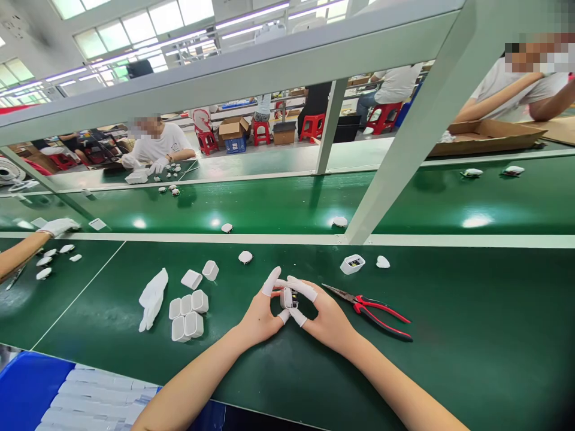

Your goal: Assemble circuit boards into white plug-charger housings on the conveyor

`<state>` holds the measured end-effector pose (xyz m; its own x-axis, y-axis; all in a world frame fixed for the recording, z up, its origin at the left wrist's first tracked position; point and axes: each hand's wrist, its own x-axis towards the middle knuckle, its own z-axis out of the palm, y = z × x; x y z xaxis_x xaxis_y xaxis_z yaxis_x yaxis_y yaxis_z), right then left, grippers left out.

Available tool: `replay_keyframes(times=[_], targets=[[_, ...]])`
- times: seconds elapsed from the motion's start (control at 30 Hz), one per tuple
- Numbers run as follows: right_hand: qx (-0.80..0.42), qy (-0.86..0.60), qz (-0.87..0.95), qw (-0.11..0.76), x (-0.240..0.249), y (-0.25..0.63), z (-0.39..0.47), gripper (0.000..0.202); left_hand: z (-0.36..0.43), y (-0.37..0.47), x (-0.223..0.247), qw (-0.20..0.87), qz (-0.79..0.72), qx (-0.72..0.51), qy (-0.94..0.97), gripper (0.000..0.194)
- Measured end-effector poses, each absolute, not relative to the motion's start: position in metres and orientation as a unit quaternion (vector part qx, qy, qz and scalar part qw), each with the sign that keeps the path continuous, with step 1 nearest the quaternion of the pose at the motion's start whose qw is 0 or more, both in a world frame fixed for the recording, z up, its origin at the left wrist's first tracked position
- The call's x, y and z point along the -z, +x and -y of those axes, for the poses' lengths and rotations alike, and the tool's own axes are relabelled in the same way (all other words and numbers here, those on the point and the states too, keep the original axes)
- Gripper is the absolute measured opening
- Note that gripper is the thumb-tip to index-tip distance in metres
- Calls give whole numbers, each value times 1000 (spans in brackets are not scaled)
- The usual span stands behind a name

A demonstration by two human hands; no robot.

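Between my two hands is a small white plastic housing (288, 297) with dark and yellow parts showing inside it. My left hand (261, 314) grips its left side, and my right hand (326, 312) grips its right side; both wear white finger cots. Just right of my right hand lie needle-nose pliers (359, 304) with red and black handles. Beyond them stand a white housing with parts inside (353, 264) and a small white piece (383, 262). Several empty white housings (193, 323) are grouped left of my left hand. A round white piece (245, 257) lies farther back.
A crumpled white glove or bag (153, 299) lies left of the housings. A metal frame post (395, 137) rises ahead, beside the green conveyor belt (278, 206) carrying small white pieces. A co-worker's gloved hand (60, 227) reaches in at left. A blue bin (31, 389) sits at lower left.
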<state>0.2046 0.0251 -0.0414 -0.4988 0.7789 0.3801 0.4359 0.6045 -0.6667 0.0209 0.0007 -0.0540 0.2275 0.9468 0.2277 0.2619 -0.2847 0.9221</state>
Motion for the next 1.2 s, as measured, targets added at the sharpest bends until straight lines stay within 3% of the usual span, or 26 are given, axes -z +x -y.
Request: replay_keyframes(times=[0.2,0.5,1.2], targets=[[-309,-334,801,389,40,205,-22,57,2,22,55,460,-418,-438,649,95],[-275,-329,798,424,45,202,-22,51,1,23,52,503,-393,-440,631,97],[-174,-336,854,357,52,206,-25,51,-2,20,55,497,-446,-389,634,99]])
